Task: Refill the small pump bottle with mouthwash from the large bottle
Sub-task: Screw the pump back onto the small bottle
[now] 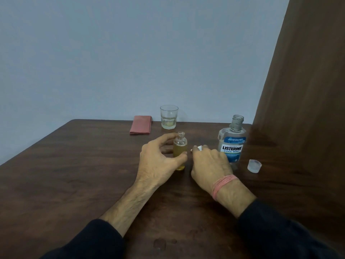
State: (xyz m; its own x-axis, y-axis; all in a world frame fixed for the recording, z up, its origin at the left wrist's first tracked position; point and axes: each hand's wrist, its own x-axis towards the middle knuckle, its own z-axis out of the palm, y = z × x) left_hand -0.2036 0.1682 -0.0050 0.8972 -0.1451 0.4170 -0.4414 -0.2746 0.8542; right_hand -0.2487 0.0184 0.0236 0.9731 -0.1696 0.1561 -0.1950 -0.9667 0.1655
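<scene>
1. Dark brown wood makes the worktop (93, 165), seen from the head view, the only view given. All the things stand in its far half, against a pale blue wall.

2. The small pump bottle (180, 146) stands upright near the middle, its neck open and with no pump on it. Yellowish liquid fills it up to about the shoulder.

3. The left hand (158, 161) is around this bottle: the thumb touches its lower side and the forefinger curves toward its neck. The fingers look loose, so I cannot say whether they truly grip it.

4. The right hand (209, 163) rests just beside the bottle, on its right. Its fingers are curled over a small white part (199, 147), probably the pump head, but most of it is hidden.

5. The large bottle (232, 144) of mouthwash stands upright to the right, also open, and its cap (254, 165) lies on the worktop near it.

6. At the far edge stand a glass (169, 117) with a little liquid in it and a folded pink cloth (141, 124).

7. By my judgement the pouring is already done, because the small bottle is nearly full and the large one stands. What is left is to put the pump on again and to close the large bottle.
</scene>
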